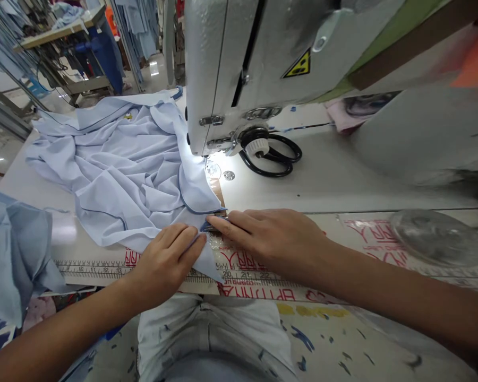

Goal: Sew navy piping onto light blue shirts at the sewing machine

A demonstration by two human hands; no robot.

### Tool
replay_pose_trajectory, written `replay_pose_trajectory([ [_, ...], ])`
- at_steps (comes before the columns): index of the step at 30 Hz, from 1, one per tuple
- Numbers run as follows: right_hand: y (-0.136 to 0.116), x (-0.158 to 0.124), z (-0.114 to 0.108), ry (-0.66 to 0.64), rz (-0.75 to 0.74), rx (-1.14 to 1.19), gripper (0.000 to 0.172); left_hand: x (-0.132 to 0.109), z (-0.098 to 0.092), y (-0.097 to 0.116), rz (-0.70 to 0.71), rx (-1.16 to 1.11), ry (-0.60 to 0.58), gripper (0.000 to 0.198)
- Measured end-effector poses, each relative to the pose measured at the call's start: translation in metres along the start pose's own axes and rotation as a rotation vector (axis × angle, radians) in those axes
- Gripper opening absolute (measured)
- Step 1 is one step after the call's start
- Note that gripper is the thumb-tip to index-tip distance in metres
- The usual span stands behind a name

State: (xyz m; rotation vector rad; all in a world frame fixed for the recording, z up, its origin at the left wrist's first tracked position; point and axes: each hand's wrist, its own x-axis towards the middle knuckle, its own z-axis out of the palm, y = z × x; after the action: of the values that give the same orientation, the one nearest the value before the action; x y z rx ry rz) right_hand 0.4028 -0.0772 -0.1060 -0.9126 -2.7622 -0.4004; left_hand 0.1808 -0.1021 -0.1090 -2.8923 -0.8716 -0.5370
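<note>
The sewing machine head (239,58) was cut off at the upper edge of the view; the small blue item (212,226) under the right hand (269,239) was partly covered and unidentifiable.

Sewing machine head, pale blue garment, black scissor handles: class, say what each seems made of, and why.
The sewing machine head looks like metal under pebbled pale enamel. The pale blue garment seems a soft, matte fabric, given its loose folds; fibre unclear. The black scissor handles shine like moulded plastic.
</note>
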Motion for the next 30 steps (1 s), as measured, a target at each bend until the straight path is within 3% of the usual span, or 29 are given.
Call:
replay_pose_trajectory([
  [16, -0.002, 0.002, 0.001, -0.028, -0.058, 0.0, 0.033, -0.001, 0.002, -0.001, -0.001, -0.017, -0.021, 0.029],
  [20, -0.005, 0.005, -0.002, -0.088, -0.037, -0.011, 0.035, -0.002, 0.001, -0.002, 0.0, -0.024, -0.019, 0.029],
  [26, -0.009, 0.005, -0.005, -0.111, -0.002, -0.024, 0.035, -0.002, -0.006, 0.001, 0.094, -0.078, 0.066, 0.024],
  [30, -0.01, 0.006, -0.006, -0.1, -0.003, -0.023, 0.034, -0.001, -0.003, 0.008, -0.011, -0.068, 0.032, 0.026],
])
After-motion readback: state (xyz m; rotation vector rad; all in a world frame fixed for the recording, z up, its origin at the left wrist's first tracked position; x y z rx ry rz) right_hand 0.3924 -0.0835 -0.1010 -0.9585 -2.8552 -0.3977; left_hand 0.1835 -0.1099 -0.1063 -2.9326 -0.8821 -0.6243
